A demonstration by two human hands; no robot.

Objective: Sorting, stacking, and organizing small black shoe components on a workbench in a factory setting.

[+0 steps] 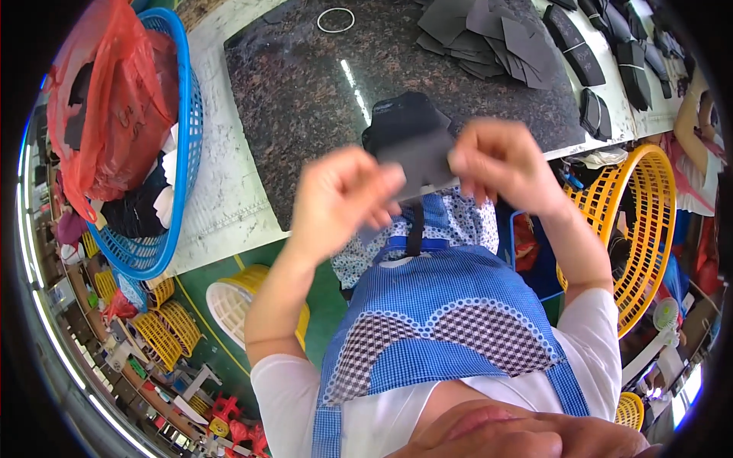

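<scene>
Between my two hands, over the table's near edge, is a flat dark grey piece of thin sheet material. My left hand pinches its left side between thumb and fingers. On the opposite side my right hand grips the right edge, its thumb on top. Both hands are slightly blurred. Just beyond the piece, a small pile of black pieces lies on the dark speckled stone slab. A black strap hangs below the piece, in front of my blue checked apron.
A spread heap of dark grey sheet pieces covers the slab's far right. Nearby sit black bundles and a white ring. A blue basket with a red plastic bag stands left; a yellow basket stands right.
</scene>
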